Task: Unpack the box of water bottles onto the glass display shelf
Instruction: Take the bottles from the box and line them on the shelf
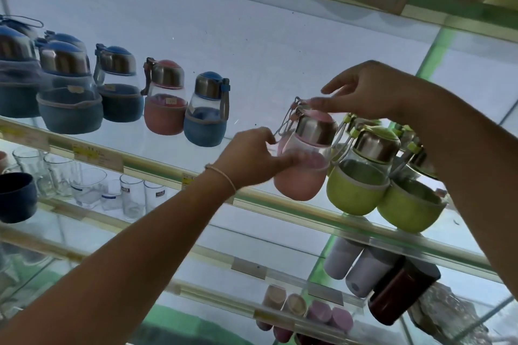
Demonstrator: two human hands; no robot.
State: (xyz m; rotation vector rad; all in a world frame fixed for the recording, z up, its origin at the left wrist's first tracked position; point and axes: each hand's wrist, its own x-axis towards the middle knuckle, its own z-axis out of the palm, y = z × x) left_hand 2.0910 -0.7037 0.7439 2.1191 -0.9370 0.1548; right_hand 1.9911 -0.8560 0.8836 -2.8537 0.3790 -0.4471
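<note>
Fingers (291, 161) of the left hand (252, 158) curl round the side of a small glass water bottle with a pink fabric sleeve, steel collar and pink lid (301, 185). They grip it where the clear glass meets the sleeve. The bottle leans slightly at the front edge of the glass display shelf (280, 206), just beside two like bottles in lime-green sleeves (356, 190). Whether its base rests on the glass I cannot tell.

The right hand (370, 89) reaches in from above. Its thumb sticks out straight and its fingers (322, 105) are down at the pink lid and carrying cord. Blur hides whether they pinch the cord or only touch it.

Further left on the same shelf stand another pink-sleeved bottle (165, 115) and several blue-sleeved ones (206, 126). Clear drinking glasses (89, 185) sit on the shelf below.
</note>
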